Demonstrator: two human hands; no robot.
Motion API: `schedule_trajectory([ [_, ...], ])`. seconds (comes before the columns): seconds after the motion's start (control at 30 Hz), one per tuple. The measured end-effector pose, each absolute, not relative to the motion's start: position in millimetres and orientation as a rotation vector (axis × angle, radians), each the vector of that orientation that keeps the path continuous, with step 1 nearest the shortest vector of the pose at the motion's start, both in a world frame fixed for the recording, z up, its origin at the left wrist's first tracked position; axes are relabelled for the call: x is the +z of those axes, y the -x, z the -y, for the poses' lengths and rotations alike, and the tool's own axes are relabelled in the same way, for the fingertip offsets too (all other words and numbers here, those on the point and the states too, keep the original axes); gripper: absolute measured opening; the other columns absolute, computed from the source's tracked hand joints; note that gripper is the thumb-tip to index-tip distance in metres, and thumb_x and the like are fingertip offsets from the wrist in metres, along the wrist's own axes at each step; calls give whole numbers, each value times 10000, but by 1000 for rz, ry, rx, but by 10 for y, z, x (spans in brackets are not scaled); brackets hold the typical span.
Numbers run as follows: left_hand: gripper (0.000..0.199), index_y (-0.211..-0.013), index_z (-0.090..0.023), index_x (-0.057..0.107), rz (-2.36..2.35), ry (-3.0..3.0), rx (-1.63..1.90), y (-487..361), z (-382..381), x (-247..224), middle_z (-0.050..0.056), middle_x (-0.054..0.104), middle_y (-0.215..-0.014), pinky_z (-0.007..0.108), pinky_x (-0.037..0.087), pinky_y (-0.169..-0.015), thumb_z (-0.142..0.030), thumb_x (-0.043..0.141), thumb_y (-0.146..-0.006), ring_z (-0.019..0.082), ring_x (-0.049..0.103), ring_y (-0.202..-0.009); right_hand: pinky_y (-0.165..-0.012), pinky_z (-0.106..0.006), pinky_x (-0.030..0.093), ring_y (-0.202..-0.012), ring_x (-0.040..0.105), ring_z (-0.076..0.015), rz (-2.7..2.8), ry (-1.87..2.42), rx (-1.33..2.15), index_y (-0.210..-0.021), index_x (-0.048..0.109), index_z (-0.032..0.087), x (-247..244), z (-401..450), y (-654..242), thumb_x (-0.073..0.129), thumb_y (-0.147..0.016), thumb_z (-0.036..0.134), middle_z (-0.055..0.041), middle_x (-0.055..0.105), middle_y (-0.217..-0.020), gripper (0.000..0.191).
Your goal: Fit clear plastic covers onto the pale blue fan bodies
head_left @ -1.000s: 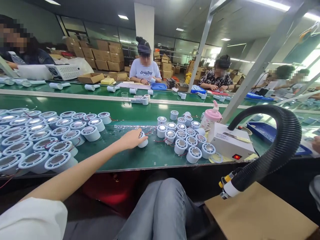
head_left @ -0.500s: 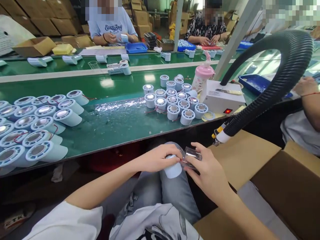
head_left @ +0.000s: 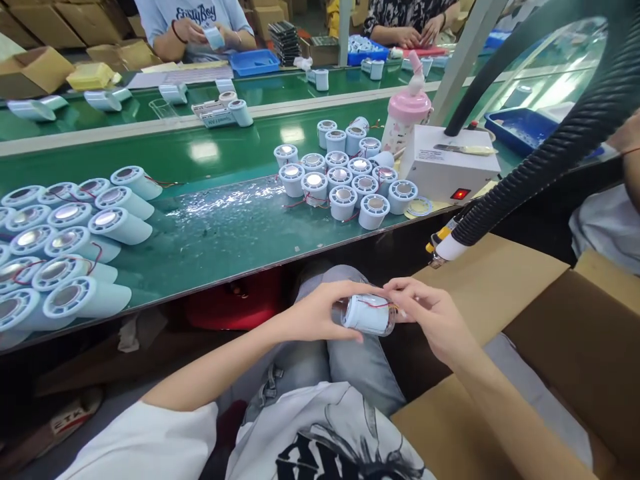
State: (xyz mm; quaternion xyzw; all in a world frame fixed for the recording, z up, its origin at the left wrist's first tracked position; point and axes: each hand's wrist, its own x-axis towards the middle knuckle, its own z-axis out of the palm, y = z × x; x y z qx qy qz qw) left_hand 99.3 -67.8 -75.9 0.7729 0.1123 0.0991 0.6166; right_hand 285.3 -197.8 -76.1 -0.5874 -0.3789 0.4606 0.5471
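Observation:
Above my lap, my left hand [head_left: 323, 310] is wrapped round a light-blue cylindrical housing [head_left: 369, 316] lying on its side. A clear plastic sleeve [head_left: 389, 327] surrounds the housing, its edge showing at the right end. Thin red and yellow wires [head_left: 393, 306] come out at that end. My right hand [head_left: 434, 312] is closed there, fingertips pinched on the wires; a small white tip shows beside them. Similar housings with round silvery centres stand on the green bench in a right group [head_left: 343, 203] and a left group [head_left: 75, 297].
A white box with a lit red switch [head_left: 457, 170] carries a black corrugated hose [head_left: 520, 180], its nozzle hanging right of my hands. A pink-lidded bottle [head_left: 407, 113] stands behind. An open cardboard box [head_left: 500, 287] sits at my right. Co-workers' hands [head_left: 193, 32] are across the bench.
The housing and clear sleeve were apart, one in each hand; now the housing lies inside the sleeve in my left hand. My right hand has shifted to the wires. The view has tilted down.

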Motion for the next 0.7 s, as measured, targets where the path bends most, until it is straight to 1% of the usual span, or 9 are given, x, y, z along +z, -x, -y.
schedule_trajectory([
  [0.07, 659, -1321, -265, 546, -322, -1637, 226, -994, 715, -743, 103, 593, -1305, 359, 522, -920, -307, 803, -716, 264, 595, -1153, -745, -340, 590, -1013, 652, -264, 954, 1308, 1108, -698, 695, 212, -770, 2002, -2882, 689, -847, 428, -84, 673, -1112, 262],
  [0.13, 659, -1311, -249, 536, -384, -1487, 248, -994, 748, -733, 107, 568, -1335, 355, 532, -917, -282, 808, -711, 251, 609, -1133, -922, -405, 552, -1184, 589, -296, 1182, 1303, 1002, -913, 736, 255, -772, 2046, -2895, 746, -811, 380, -76, 644, -1252, 161],
  [0.17, 659, -1314, -251, 525, -406, -1417, 247, -992, 761, -730, 111, 547, -1360, 350, 548, -886, -280, 804, -717, 250, 613, -1125, -995, -428, 513, -1237, 556, -299, 1309, 1330, 908, -1023, 721, 278, -773, 2072, -2895, 767, -796, 338, -67, 617, -1310, 239],
  [0.23, 664, -1333, -265, 502, -421, -1332, 225, -983, 777, -724, 116, 520, -1388, 327, 577, -787, -301, 789, -735, 258, 619, -1110, -1053, -443, 473, -1264, 539, -290, 1485, 1407, 715, -1142, 670, 301, -775, 2126, -2889, 768, -796, 266, -55, 583, -1364, 361],
  [0.3, 694, -1365, -277, 484, -406, -1349, 199, -968, 781, -707, 118, 522, -1390, 317, 579, -753, -332, 784, -741, 268, 621, -1110, -1039, -440, 491, -1248, 555, -283, 1535, 1440, 657, -1153, 643, 292, -775, 2170, -2884, 736, -828, 249, -59, 578, -1371, 341],
  [0.43, 765, -1392, -280, 493, -328, -1531, 228, -935, 780, -633, 101, 549, -1393, 359, 518, -961, -292, 822, -701, 284, 565, -1226, -977, -393, 548, -1168, 611, -254, 1423, 1378, 902, -1199, 590, 290, -754, 2219, -2898, 741, -836, 273, -60, 618, -1301, 394],
  [0.5, 766, -1392, -282, 498, -287, -1592, 243, -924, 784, -590, 97, 545, -1408, 372, 493, -1009, -261, 824, -699, 286, 536, -1270, -941, -366, 570, -1125, 631, -240, 1345, 1349, 1014, -1201, 585, 301, -731, 2230, -2906, 744, -835, 271, -50, 625, -1273, 400],
  [0.6, 754, -1399, -289, 489, -257, -1654, 244, -911, 791, -548, 101, 525, -1434, 386, 495, -1011, -256, 809, -717, 288, 518, -1293, -906, -353, 585, -1114, 628, -242, 1270, 1323, 1111, -1191, 591, 299, -695, 2242, -2909, 744, -836, 271, -54, 610, -1267, 388],
  [0.7, 776, -1406, -284, 482, -240, -1688, 250, -901, 793, -534, 105, 524, -1435, 373, 504, -998, -242, 817, -707, 283, 521, -1290, -926, -336, 569, -1119, 612, -223, 1213, 1290, 1177, -1200, 586, 306, -665, 2251, -2907, 733, -849, 263, -39, 600, -1245, 383],
])
